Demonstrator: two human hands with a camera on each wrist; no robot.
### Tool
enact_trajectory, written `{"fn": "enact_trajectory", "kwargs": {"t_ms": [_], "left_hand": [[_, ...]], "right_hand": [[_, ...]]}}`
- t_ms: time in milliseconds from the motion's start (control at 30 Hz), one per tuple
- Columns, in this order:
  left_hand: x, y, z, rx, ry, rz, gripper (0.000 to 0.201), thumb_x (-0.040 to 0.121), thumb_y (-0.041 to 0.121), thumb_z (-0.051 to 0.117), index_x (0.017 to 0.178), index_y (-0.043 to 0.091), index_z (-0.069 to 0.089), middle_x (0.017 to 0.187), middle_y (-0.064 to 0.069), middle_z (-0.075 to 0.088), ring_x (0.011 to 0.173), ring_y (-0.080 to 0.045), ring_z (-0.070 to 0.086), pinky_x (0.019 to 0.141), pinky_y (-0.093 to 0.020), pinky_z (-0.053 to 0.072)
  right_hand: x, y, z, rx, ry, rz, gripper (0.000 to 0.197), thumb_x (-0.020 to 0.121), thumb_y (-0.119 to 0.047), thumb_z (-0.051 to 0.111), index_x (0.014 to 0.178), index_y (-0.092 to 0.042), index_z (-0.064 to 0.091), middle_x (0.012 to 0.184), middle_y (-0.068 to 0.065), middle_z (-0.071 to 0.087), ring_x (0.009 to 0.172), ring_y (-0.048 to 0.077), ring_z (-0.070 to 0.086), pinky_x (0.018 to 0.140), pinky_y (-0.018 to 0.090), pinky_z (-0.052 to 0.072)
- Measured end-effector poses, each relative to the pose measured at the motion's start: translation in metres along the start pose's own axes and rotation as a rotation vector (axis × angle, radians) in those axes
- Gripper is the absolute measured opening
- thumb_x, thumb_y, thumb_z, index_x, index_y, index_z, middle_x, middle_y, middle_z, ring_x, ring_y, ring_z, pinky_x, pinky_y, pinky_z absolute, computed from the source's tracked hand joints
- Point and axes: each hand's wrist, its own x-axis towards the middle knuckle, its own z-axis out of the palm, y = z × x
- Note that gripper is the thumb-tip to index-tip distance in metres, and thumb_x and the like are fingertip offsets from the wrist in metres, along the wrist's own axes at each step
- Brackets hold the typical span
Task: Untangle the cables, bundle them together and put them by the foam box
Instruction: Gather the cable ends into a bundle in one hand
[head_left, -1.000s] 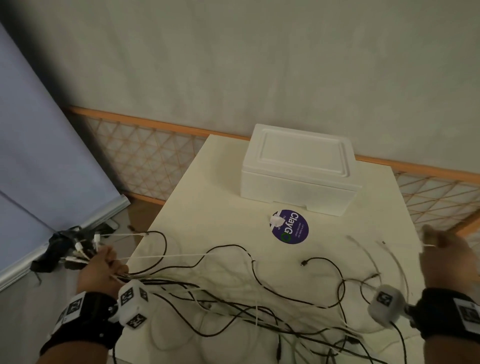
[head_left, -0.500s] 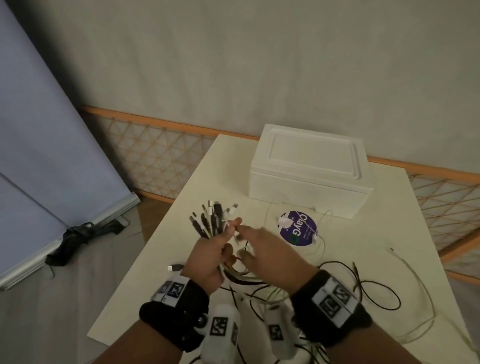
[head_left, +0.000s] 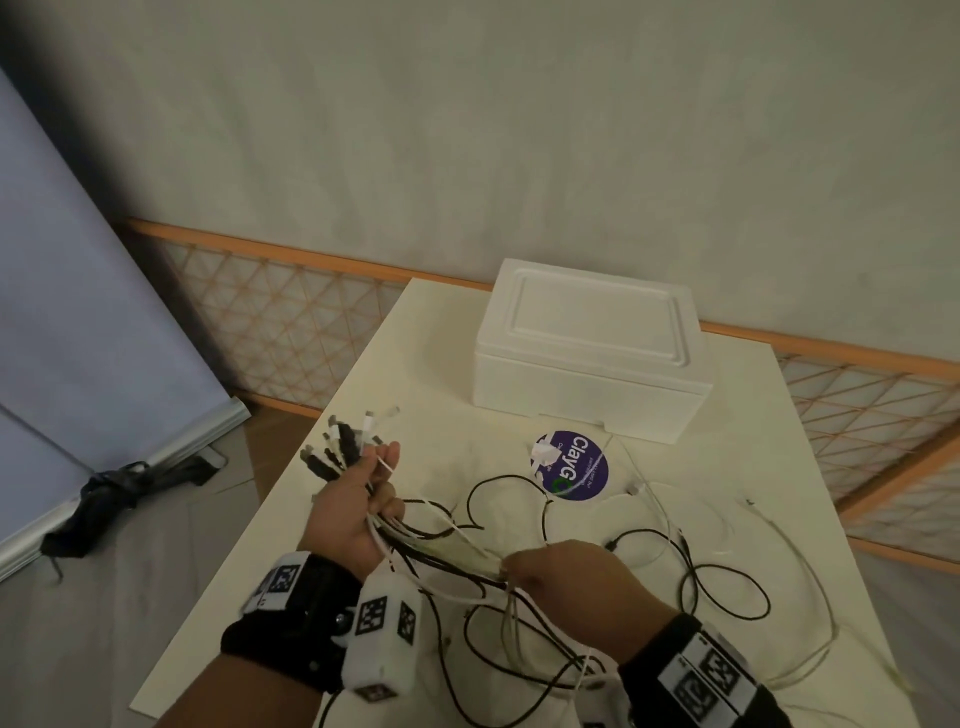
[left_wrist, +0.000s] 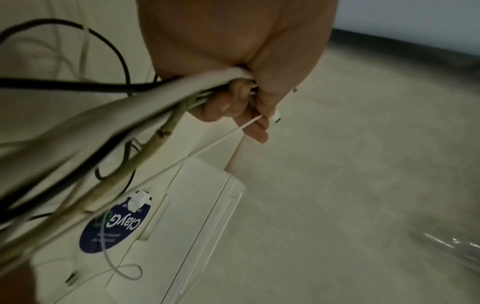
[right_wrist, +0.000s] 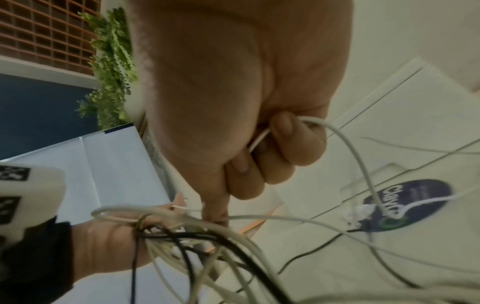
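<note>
My left hand (head_left: 363, 499) grips a bunch of black and white cables (head_left: 441, 545) just below their plugs (head_left: 345, 441), which fan out above the fist. In the left wrist view the fingers (left_wrist: 228, 107) curl round the thick bundle (left_wrist: 130, 107). My right hand (head_left: 566, 577) holds the same cables a short way down, fingers (right_wrist: 280, 148) curled round a thin white cable (right_wrist: 345, 144). Loose cable loops (head_left: 717, 587) trail over the table (head_left: 415, 364). The white foam box (head_left: 587, 358) stands closed at the table's far side.
A round purple sticker (head_left: 571, 470) with a small white clip lies in front of the box. A lattice fence (head_left: 291, 322) runs behind the table. A black object (head_left: 114, 499) lies on the floor at the left by a pale blue panel (head_left: 78, 286).
Both hands came together from wide apart. The right hand then slid down the gathered cables away from the left, and the left hand with the plugs shifted slightly left.
</note>
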Motion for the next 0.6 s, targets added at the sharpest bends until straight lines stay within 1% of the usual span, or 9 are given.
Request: {"fn": "enact_trajectory", "kwargs": {"t_ms": [67,167,233,333,400,467,533,567,600], "left_hand": [[0.001,0.0,0.0,0.022,0.011,0.012,0.021,0.101,0.025,0.044,0.09,0.013,0.058,0.075,0.005,0.073,0.03,-0.005,0.026,0.034,-0.013,0.027],[0.002,-0.002,0.005,0.023,0.007,0.021,0.022,0.101,0.024,0.045,0.089,0.012,0.059,0.078,0.005,0.074,0.031,-0.005,0.026,0.034,-0.014,0.028],[0.003,0.002,0.006,0.0,0.017,0.034,0.022,0.101,0.024,0.046,0.088,0.012,0.059,0.08,0.005,0.074,0.031,-0.005,0.026,0.033,-0.015,0.028],[0.005,0.008,0.001,0.035,0.022,0.061,0.022,0.101,0.024,0.046,0.089,0.011,0.06,0.083,0.005,0.074,0.032,-0.005,0.026,0.035,-0.015,0.028],[0.005,0.004,-0.002,0.085,0.011,0.076,0.023,0.1,0.024,0.047,0.089,0.011,0.062,0.086,0.003,0.074,0.034,-0.006,0.026,0.037,-0.016,0.028],[0.002,-0.001,-0.002,0.106,-0.006,0.097,0.024,0.099,0.025,0.048,0.084,0.012,0.062,0.085,0.002,0.072,0.035,-0.006,0.026,0.037,-0.017,0.028],[-0.003,-0.006,0.001,0.111,-0.042,0.115,0.027,0.099,0.028,0.047,0.077,0.015,0.056,0.072,0.003,0.066,0.035,-0.007,0.025,0.038,-0.017,0.028],[-0.005,-0.008,0.003,0.124,-0.068,0.124,0.028,0.099,0.03,0.046,0.075,0.016,0.053,0.064,0.004,0.06,0.035,-0.007,0.024,0.038,-0.018,0.027],[-0.008,-0.009,0.005,0.15,-0.089,0.133,0.029,0.099,0.031,0.046,0.074,0.017,0.051,0.058,0.006,0.052,0.034,-0.007,0.024,0.038,-0.018,0.026]], "right_hand": [[-0.009,0.009,0.005,0.05,0.034,0.052,0.033,0.097,-0.034,0.038,0.124,-0.043,0.054,0.112,-0.006,0.067,0.102,0.015,0.062,0.082,0.024,0.045],[-0.017,0.017,0.012,0.117,0.081,0.134,0.032,0.098,-0.038,0.039,0.126,-0.046,0.053,0.118,-0.01,0.066,0.106,0.009,0.061,0.079,0.015,0.038],[-0.025,0.027,0.016,0.114,0.078,0.21,0.032,0.098,-0.04,0.04,0.127,-0.047,0.053,0.121,-0.012,0.065,0.109,0.006,0.059,0.079,0.012,0.035],[-0.035,0.041,0.021,0.161,0.06,0.319,0.029,0.097,-0.043,0.042,0.121,-0.048,0.057,0.122,-0.017,0.063,0.113,0.001,0.056,0.083,0.009,0.035],[-0.041,0.046,0.021,0.174,0.03,0.339,0.029,0.097,-0.045,0.041,0.12,-0.048,0.058,0.123,-0.018,0.062,0.114,0.001,0.055,0.081,0.011,0.035],[-0.042,0.046,0.02,0.135,0.016,0.314,0.03,0.097,-0.046,0.039,0.121,-0.045,0.057,0.122,-0.015,0.062,0.114,0.004,0.055,0.084,0.015,0.038],[-0.039,0.043,0.016,0.061,-0.039,0.281,0.031,0.095,-0.042,0.043,0.124,-0.042,0.054,0.123,-0.013,0.059,0.116,0.008,0.052,0.092,0.022,0.038],[-0.036,0.041,0.012,0.03,-0.053,0.261,0.037,0.09,-0.037,0.048,0.127,-0.041,0.051,0.125,-0.013,0.053,0.118,0.009,0.048,0.095,0.024,0.037],[-0.033,0.04,0.007,0.019,-0.02,0.223,0.048,0.082,-0.033,0.052,0.13,-0.039,0.048,0.126,-0.013,0.047,0.12,0.01,0.044,0.097,0.025,0.035]]}}
